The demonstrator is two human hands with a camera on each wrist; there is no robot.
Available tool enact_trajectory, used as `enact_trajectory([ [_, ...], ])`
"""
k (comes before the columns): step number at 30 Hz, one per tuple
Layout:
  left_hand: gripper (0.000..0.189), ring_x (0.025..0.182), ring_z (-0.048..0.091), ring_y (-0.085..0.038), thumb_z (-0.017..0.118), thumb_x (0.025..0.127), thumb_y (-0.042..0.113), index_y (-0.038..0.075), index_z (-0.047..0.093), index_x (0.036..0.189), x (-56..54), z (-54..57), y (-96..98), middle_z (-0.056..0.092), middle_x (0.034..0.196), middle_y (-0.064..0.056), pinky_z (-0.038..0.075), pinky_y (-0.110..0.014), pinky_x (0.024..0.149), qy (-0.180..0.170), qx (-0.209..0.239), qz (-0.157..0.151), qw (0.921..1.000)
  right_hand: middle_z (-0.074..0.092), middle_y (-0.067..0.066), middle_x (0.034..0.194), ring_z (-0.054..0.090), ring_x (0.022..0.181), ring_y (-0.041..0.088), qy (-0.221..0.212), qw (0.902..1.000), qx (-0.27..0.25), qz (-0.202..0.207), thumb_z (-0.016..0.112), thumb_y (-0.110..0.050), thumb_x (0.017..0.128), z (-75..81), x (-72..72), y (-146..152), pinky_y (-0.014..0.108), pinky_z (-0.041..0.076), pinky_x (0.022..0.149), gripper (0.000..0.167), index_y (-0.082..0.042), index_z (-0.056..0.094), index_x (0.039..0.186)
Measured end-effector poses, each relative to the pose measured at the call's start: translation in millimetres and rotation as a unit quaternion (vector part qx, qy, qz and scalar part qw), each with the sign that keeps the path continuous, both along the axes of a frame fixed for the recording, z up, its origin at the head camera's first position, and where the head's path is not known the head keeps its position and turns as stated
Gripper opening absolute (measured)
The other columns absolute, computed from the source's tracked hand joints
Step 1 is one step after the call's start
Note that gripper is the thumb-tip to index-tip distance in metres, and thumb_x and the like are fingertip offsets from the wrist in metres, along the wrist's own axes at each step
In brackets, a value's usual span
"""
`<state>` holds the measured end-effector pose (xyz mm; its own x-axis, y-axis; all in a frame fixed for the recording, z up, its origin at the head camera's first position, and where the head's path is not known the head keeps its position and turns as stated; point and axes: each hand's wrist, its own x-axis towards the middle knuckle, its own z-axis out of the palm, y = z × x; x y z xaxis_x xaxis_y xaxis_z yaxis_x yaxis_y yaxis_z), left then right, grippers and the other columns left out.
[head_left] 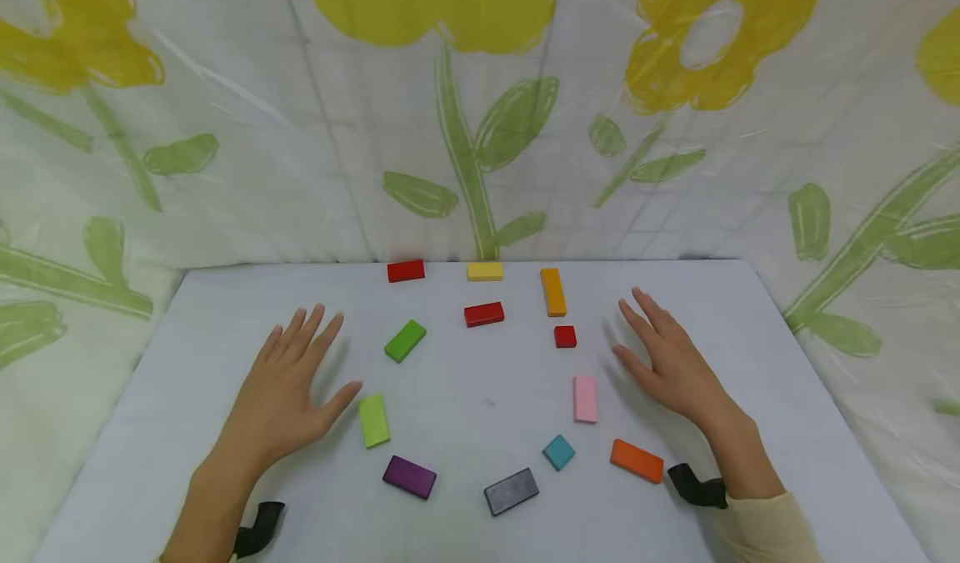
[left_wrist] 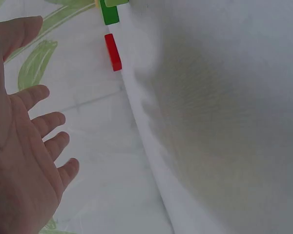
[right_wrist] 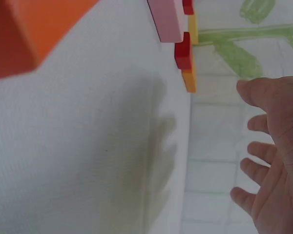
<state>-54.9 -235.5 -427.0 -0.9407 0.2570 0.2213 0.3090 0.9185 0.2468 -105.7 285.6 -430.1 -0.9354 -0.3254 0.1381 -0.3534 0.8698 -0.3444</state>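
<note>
My left hand [head_left: 281, 400] hovers over the left of the white table, fingers spread, holding nothing. Nearest to it lies a lime green block [head_left: 374, 420], with a green block [head_left: 405, 341] and a purple block [head_left: 409, 476] close by. On the other side my right hand [head_left: 675, 367] is also raised with its fingers extended and nothing in it. Beside that hand are a pink block [head_left: 585, 399], a small red block [head_left: 566, 336] and an orange-red block [head_left: 637, 460]. In the right wrist view the palm [right_wrist: 283, 195] shows bare.
Further blocks lie spread out: red [head_left: 406, 270], yellow [head_left: 484, 271], another red [head_left: 484, 314], yellow-orange [head_left: 553, 292], teal [head_left: 558, 452] and grey [head_left: 512, 491]. A curtain with painted flowers [head_left: 360, 129] hangs behind the table [head_left: 465, 404]. Black wrist mounts [head_left: 697, 486] sit on both arms.
</note>
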Motion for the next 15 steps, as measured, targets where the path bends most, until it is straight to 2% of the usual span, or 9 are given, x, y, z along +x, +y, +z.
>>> enact_trajectory([
  [3,0.090,0.164,0.024,-0.039,0.072,0.095,0.049,0.019,0.030,0.168,3.2,1.3,-2.0,0.033,0.173,-0.018,0.005,-0.047,0.139,-0.002,0.005,-0.001,1.0000,0.033,0.020,0.172,0.038,0.154,0.047,0.018,0.9997,-0.003,0.017,0.072,-0.025,0.101,0.0,0.2,-3,0.072,0.039,0.118,0.068,-0.008,0.044,0.161],
  [7,0.087,0.164,0.026,-0.038,0.072,0.096,0.049,0.018,0.033,0.167,-0.9,3.5,-0.9,0.035,0.173,-0.017,0.008,-0.048,0.139,0.002,0.005,-0.009,0.9999,0.037,0.021,0.170,0.042,0.151,0.047,0.036,0.9984,-0.007,0.042,0.073,-0.020,0.099,4.4,-4.7,-6,0.070,0.041,0.118,0.066,-0.005,0.047,0.158],
  [12,0.083,0.164,0.026,-0.039,0.070,0.097,0.051,0.018,0.036,0.166,-10.7,7.7,6.4,0.034,0.173,-0.017,0.012,-0.052,0.138,-0.017,0.008,-0.021,0.9996,0.038,0.020,0.170,0.041,0.153,0.045,0.029,0.9981,-0.006,0.054,0.072,-0.020,0.101,11.3,-13.1,-13,0.069,0.041,0.119,0.064,-0.005,0.048,0.158],
  [15,0.079,0.163,0.027,-0.040,0.069,0.099,0.049,0.016,0.039,0.165,-15.4,10.2,9.9,0.035,0.173,-0.017,0.018,-0.054,0.136,-0.035,0.015,-0.033,0.9987,0.041,0.020,0.168,0.042,0.153,0.044,0.016,0.9981,-0.002,0.060,0.072,-0.022,0.101,13.2,-16.2,-20,0.067,0.041,0.120,0.064,-0.005,0.047,0.158],
])
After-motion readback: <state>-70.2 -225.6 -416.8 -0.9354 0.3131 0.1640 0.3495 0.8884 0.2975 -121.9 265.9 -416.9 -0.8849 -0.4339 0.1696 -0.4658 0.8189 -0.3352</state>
